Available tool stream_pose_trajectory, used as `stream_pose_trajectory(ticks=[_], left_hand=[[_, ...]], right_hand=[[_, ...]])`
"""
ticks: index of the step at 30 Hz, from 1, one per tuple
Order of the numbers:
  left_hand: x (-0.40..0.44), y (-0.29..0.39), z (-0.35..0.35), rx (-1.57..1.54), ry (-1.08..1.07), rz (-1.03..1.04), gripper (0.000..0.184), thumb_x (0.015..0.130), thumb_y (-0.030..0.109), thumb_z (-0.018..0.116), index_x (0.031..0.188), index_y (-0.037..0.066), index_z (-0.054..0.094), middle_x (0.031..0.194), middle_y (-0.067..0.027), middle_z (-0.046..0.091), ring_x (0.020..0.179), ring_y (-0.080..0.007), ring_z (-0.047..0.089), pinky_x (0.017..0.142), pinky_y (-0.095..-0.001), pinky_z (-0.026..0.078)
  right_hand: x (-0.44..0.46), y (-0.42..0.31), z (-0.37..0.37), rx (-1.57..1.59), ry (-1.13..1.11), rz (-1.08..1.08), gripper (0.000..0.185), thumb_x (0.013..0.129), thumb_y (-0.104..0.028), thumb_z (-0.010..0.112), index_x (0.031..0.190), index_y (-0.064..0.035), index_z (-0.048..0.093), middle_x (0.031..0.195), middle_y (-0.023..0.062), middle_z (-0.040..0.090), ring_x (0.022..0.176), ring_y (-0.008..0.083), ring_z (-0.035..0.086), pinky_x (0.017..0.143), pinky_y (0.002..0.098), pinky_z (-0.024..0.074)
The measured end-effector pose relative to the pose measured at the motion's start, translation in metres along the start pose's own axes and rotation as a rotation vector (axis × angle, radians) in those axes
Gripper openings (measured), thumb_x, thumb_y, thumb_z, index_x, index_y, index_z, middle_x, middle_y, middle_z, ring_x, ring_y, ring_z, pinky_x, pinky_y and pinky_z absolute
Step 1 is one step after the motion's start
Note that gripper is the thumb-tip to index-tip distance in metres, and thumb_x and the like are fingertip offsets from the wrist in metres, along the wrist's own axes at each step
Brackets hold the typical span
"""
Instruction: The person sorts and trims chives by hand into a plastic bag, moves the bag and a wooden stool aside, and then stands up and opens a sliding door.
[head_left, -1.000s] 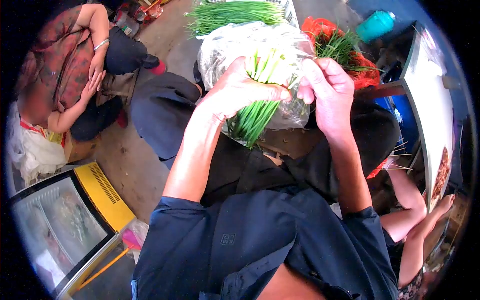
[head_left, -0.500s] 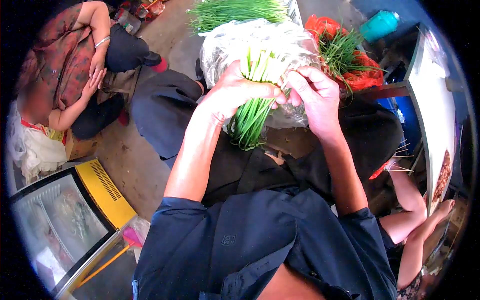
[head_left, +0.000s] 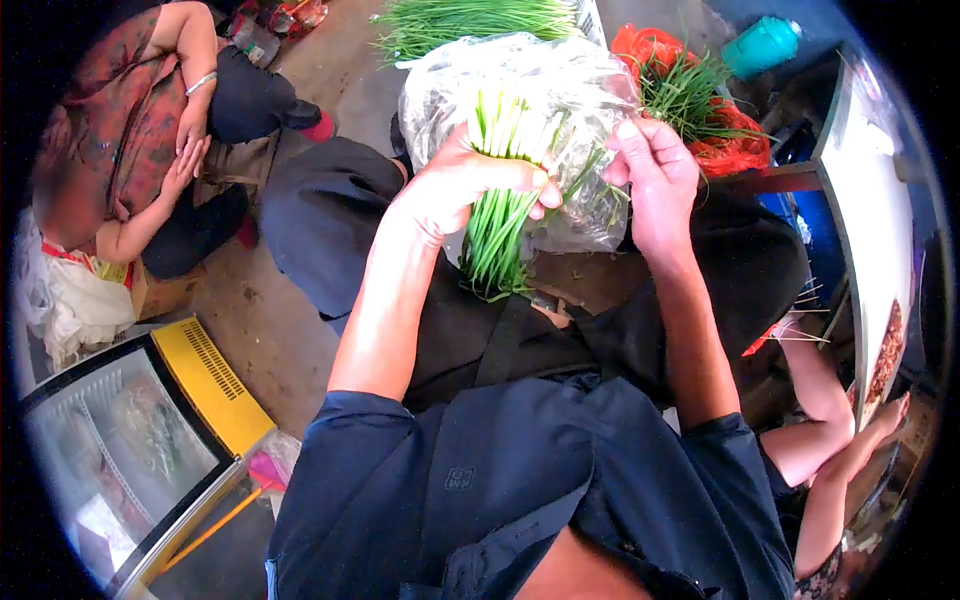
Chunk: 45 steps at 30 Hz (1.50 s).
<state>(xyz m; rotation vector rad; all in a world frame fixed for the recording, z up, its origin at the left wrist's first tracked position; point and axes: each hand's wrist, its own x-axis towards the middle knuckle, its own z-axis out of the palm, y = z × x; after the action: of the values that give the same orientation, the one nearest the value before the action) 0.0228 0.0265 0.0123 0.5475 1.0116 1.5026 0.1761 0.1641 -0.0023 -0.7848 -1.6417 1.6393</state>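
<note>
Floor (head_left: pixel 300 365), crate (head_left: pixel 592 17) and table (head_left: pixel 872 215), all carrying!
And here's the brown floor, scuffed and dusty, with a box (head_left: pixel 168 292) sitting on it over at left; up top, the white crate bears a thick layer of long greens (head_left: pixel 480 27), tips poking past its left side, while out right the pale table shows a brown heap (head_left: pixel 884 358) towards its near end, clear plastic (head_left: pixel 880 110) at its far end!

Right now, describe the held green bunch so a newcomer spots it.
Find the clear plastic at upper centre. Over its near side, the left hand grips the green bunch, pale ends toward the picture's top, leaves below. Unlike the long greens beyond and the tangled greens at the red bag, it is hand-held.
</note>
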Motion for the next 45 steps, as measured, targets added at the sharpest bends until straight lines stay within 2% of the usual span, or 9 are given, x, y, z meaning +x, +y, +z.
stream_pose_trajectory(ticks=[3, 7, 9, 23, 29, 31, 35, 41, 45], left_hand=[[0.003, -0.002, -0.002, -0.022, 0.003, 0.022, 0.02, 0.073, -0.001, 0.067, 0.092, -0.003, 0.062, 0.078, -0.0131, 0.066, 0.068, -0.022, 0.066, 0.061, -0.0331, 0.054], [0.005, -0.007, -0.006, 0.022, 0.063, 0.063, 0.023, 0.071, -0.001, 0.068, 0.094, -0.001, 0.063, 0.085, -0.0098, 0.067, 0.077, -0.0182, 0.065, 0.069, -0.0311, 0.052], [0.004, -0.005, -0.007, 0.03, 0.091, 0.073, 0.025, 0.071, -0.001, 0.068, 0.095, 0.0, 0.063, 0.086, -0.0084, 0.067, 0.078, -0.0168, 0.064, 0.071, -0.0302, 0.051], [0.003, -0.009, -0.013, 0.065, 0.168, 0.094, 0.029, 0.069, -0.002, 0.07, 0.098, 0.0, 0.063, 0.086, -0.0066, 0.067, 0.079, -0.0149, 0.064, 0.073, -0.0287, 0.051], [0.0, -0.006, -0.01, 0.127, 0.086, 0.08, 0.034, 0.07, -0.002, 0.075, 0.102, 0.0, 0.063, 0.088, -0.0075, 0.067, 0.079, -0.0152, 0.064, 0.073, -0.0285, 0.053], [0.002, -0.01, -0.013, 0.118, 0.043, 0.07, 0.035, 0.068, 0.0, 0.077, 0.101, 0.003, 0.064, 0.092, -0.007, 0.069, 0.076, -0.016, 0.065, 0.067, -0.0298, 0.053], [0.002, -0.009, -0.015, 0.108, 0.042, 0.053, 0.035, 0.068, 0.0, 0.077, 0.101, 0.003, 0.064, 0.09, -0.0069, 0.068, 0.073, -0.0162, 0.064, 0.063, -0.0302, 0.053], [0.001, -0.008, -0.012, 0.115, 0.053, 0.04, 0.03, 0.067, 0.0, 0.076, 0.095, 0.003, 0.063, 0.081, -0.0051, 0.066, 0.068, -0.0166, 0.063, 0.06, -0.0309, 0.052], [0.001, -0.008, -0.012, 0.107, 0.061, 0.023, 0.029, 0.068, 0.0, 0.076, 0.094, 0.002, 0.062, 0.079, -0.0054, 0.065, 0.067, -0.0175, 0.063, 0.059, -0.0322, 0.053]], right_hand=[[-0.011, 0.002, 0.012, 0.067, -0.077, 0.008, 0.014, 0.09, -0.013, 0.062, 0.095, -0.0003, 0.064, 0.074, -0.0004, 0.06, 0.056, 0.0055, 0.05, 0.053, 0.0207, 0.0425], [-0.021, 0.0, 0.022, 0.122, -0.206, 0.073, 0.015, 0.09, -0.016, 0.063, 0.093, -0.0008, 0.065, 0.072, -0.001, 0.06, 0.056, 0.0046, 0.051, 0.051, 0.0201, 0.0413], [-0.024, 0.001, 0.023, -0.004, -0.27, 0.093, 0.017, 0.09, -0.018, 0.064, 0.09, -0.0011, 0.066, 0.069, -0.0015, 0.06, 0.055, 0.0043, 0.051, 0.05, 0.02, 0.0409], [-0.034, 0.007, 0.031, 0.043, -0.331, 0.131, 0.008, 0.087, -0.011, 0.066, 0.086, -0.003, 0.065, 0.067, -0.0042, 0.057, 0.055, 0.0026, 0.049, 0.049, 0.0196, 0.0391], [-0.032, 0.0, 0.029, 0.033, -0.272, 0.157, 0.008, 0.086, -0.01, 0.064, 0.083, -0.0031, 0.065, 0.067, -0.002, 0.061, 0.054, 0.0027, 0.05, 0.049, 0.0192, 0.0398], [-0.031, 0.001, 0.027, 0.062, -0.283, 0.156, 0.008, 0.085, -0.01, 0.063, 0.083, -0.0033, 0.065, 0.067, -0.0005, 0.063, 0.053, 0.0031, 0.051, 0.049, 0.0191, 0.0402], [-0.028, 0.002, 0.024, 0.094, -0.282, 0.179, 0.008, 0.084, -0.01, 0.064, 0.082, -0.0022, 0.065, 0.065, -0.0001, 0.061, 0.051, 0.0048, 0.052, 0.049, 0.0201, 0.0402], [-0.012, 0.0, 0.006, 0.274, -0.084, 0.193, 0.009, 0.081, -0.009, 0.061, 0.079, -0.0003, 0.063, 0.06, 0.0015, 0.056, 0.049, 0.0093, 0.048, 0.049, 0.0238, 0.0382], [0.003, 0.003, -0.017, 0.464, 0.111, 0.193, 0.007, 0.083, -0.008, 0.058, 0.083, -0.0018, 0.061, 0.074, 0.0057, 0.06, 0.051, 0.0091, 0.045, 0.05, 0.0242, 0.0391]])
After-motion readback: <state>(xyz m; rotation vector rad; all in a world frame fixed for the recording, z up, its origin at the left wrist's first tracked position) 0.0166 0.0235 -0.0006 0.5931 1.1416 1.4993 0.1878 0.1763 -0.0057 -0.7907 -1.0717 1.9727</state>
